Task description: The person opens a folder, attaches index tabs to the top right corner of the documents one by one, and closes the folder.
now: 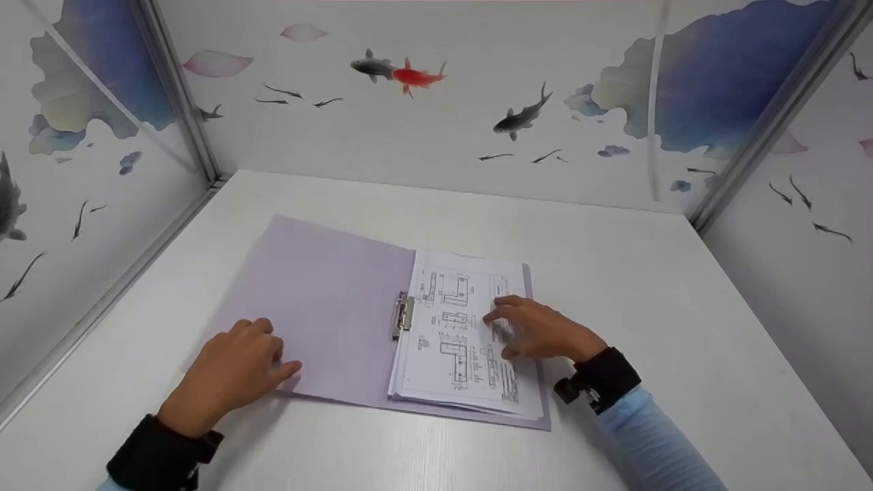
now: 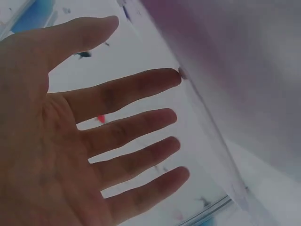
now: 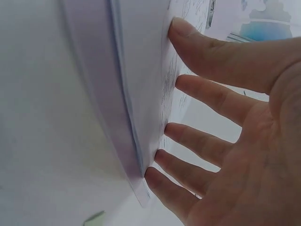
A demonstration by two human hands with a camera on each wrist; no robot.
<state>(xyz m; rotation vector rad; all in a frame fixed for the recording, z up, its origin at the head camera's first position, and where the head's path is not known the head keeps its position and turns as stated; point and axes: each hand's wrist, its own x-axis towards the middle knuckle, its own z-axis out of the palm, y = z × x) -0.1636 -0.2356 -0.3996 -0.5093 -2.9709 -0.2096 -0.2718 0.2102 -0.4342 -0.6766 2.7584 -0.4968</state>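
Note:
A purple folder (image 1: 327,300) lies opened flat on the white table, its cover to the left. On its right side is a stack of paper sheets (image 1: 423,372) printed with technical drawings. A metal clip (image 1: 403,316) sits at the fold, along the sheets' left edge. My right hand (image 1: 539,331) rests its fingertips on the top sheet near its right edge, fingers spread; the right wrist view shows them touching the paper. Over the cover's lower left part is my left hand (image 1: 239,368), its fingers straight and apart in the left wrist view, holding nothing.
The white table (image 1: 436,457) is bounded by a back wall (image 1: 436,143) and side walls painted with fish and leaves. Metal posts (image 1: 181,95) stand at the back corners. Both wrists wear black camera bands (image 1: 607,378).

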